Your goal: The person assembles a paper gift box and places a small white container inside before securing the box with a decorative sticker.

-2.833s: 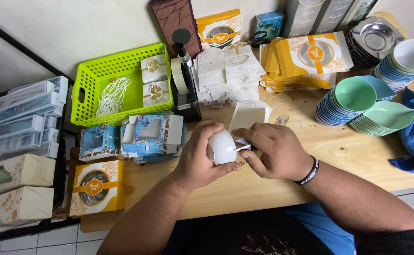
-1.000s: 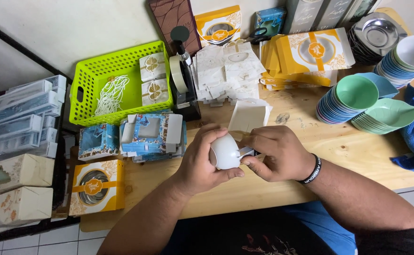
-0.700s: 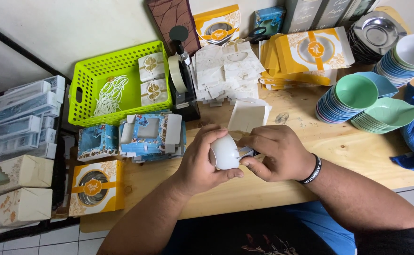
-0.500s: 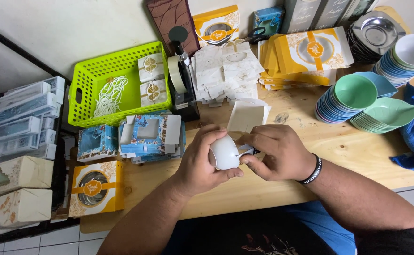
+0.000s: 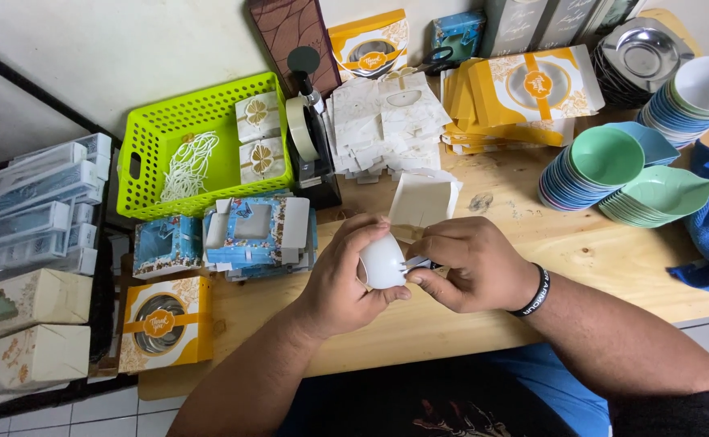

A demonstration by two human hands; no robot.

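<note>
Left hand (image 5: 338,279) wraps a small white cup (image 5: 383,261), held just above the wooden table (image 5: 581,251) at the near edge. Right hand (image 5: 471,263) pinches a small fork (image 5: 413,263) against the cup's side. A folded white box (image 5: 423,198) stands just behind the hands; a tape dispenser (image 5: 310,146) is farther back.

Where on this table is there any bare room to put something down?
Bare wood lies between the right hand and the bowl stacks; another strip runs along the near edge below the blue boxes. The back, by the green basket and paper stack, is crowded.
</note>
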